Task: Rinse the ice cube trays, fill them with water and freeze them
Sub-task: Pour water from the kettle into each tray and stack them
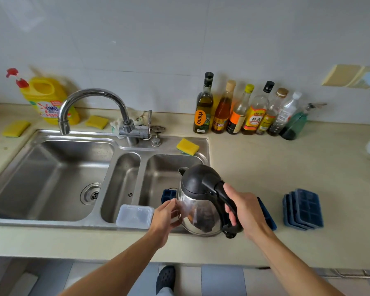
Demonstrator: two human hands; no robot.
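Filling stage, judging by the setup: electric kettle [199, 201] over a blue ice cube tray [168, 195], spout toward 11 o'clock; resting on it or lifted clear, cannot tell. Right hand [246, 208] clamped round the black handle at 4 o'clock. Left hand [165, 216] at 8 o'clock, fingers fairly straight, tips touching the steel wall, gripping nothing. Tray mostly hidden, by the right basin [165, 174]. Stack of trays [303, 209] at 3 o'clock on the counter. Next, likely: tip slowly, aim into the cells, stop short of overflow.

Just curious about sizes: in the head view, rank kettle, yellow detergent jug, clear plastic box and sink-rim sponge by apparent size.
From largest:
kettle, nearest the camera, so flattered
detergent jug
clear plastic box
sponge
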